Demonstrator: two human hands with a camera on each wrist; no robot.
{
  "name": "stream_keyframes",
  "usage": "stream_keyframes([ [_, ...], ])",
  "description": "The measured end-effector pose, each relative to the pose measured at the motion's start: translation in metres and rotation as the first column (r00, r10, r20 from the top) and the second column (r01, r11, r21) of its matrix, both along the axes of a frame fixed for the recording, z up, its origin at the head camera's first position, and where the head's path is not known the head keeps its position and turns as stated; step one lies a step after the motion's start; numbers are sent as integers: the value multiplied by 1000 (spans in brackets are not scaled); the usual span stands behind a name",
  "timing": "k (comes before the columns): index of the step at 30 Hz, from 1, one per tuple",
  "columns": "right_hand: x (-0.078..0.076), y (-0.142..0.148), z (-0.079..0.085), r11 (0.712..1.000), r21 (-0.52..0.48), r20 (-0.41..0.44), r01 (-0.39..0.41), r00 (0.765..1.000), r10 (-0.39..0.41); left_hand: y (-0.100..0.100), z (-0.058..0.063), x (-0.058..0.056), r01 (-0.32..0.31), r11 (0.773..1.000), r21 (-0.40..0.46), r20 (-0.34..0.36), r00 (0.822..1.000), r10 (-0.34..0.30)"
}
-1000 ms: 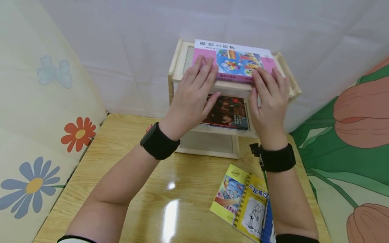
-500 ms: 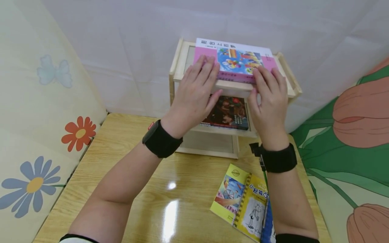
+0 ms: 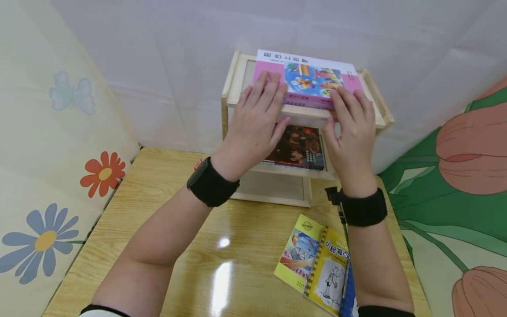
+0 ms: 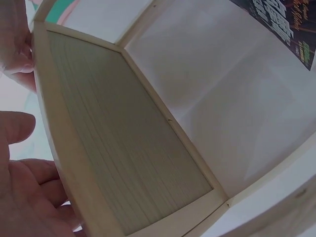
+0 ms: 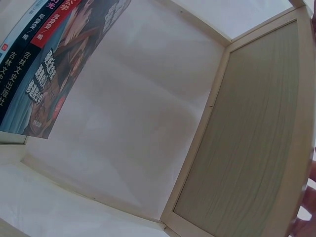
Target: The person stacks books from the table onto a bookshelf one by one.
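Observation:
A pink-and-white book [image 3: 313, 81] with a balloon picture lies flat on the top board of a small wooden shelf [image 3: 228, 86], apparently on another pink book. My left hand [image 3: 255, 123] rests its fairly straight fingers on the near left part of the cover, thumb lower, by the board's front edge. At the near right corner my right hand [image 3: 351, 127] touches the book likewise, its thumb also hanging below the edge. From beneath, the left wrist view shows the board's underside [image 4: 133, 133] and the left hand's fingers [image 4: 39, 182] at its front edge.
Dark-covered books [image 3: 299, 147] lie stacked on the middle shelf; their spines [image 5: 24, 64] show in the right wrist view. On the wooden table [image 3: 190, 251], a yellow book [image 3: 299, 253], a comic-style book [image 3: 328, 275] and a blue one [image 3: 349, 295] overlap near the right forearm.
Both hands stay on the pink book. The book and the left hand have shifted very slightly right and back; the right hand hardly moves.

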State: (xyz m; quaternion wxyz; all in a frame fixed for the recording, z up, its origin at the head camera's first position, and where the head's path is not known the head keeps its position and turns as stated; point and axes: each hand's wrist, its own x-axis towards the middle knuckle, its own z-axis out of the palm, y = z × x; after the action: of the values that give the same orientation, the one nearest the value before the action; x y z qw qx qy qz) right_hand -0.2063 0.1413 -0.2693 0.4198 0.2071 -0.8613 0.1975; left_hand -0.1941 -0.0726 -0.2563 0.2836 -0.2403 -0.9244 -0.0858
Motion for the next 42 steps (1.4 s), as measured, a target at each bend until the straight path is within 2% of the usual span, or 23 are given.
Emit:
stream_keyframes([
  [5,0,-1,-1,1000,-11,-5,-9,1000,9,0,1,2,-24,999,-21,17,1000,25],
  [10,2,1,-3,999,37,8,-8,1000,8,1,1,3,-57,997,-59,22,998,59],
  [15,17,5,-15,995,89,-6,-51,999,52,2,-1,3,-63,996,-66,8,998,64],
  [20,46,5,-37,987,69,-34,-142,989,145,2,-3,1,-58,996,-63,-19,998,56],
  [23,64,6,-54,981,67,-4,-184,983,185,2,-4,-1,-53,996,-70,-67,997,49],
  [26,79,10,-76,976,68,73,-207,977,202,2,-6,-3,-49,995,-82,-114,993,40],
  [30,96,18,-105,972,86,209,-217,958,196,3,-12,-3,-32,996,-89,-139,990,20],
  [33,107,25,-121,971,127,308,-203,938,156,5,-21,2,34,997,-69,-162,986,-45],
  [36,116,31,-134,970,168,392,-178,915,100,13,-39,14,158,986,-59,-188,968,-167],
  [39,124,37,-149,966,183,433,-181,897,86,26,-66,30,285,952,-111,-172,938,-301],
  [42,132,41,-167,963,190,448,-191,890,88,38,-100,49,372,904,-210,-82,915,-395],
])
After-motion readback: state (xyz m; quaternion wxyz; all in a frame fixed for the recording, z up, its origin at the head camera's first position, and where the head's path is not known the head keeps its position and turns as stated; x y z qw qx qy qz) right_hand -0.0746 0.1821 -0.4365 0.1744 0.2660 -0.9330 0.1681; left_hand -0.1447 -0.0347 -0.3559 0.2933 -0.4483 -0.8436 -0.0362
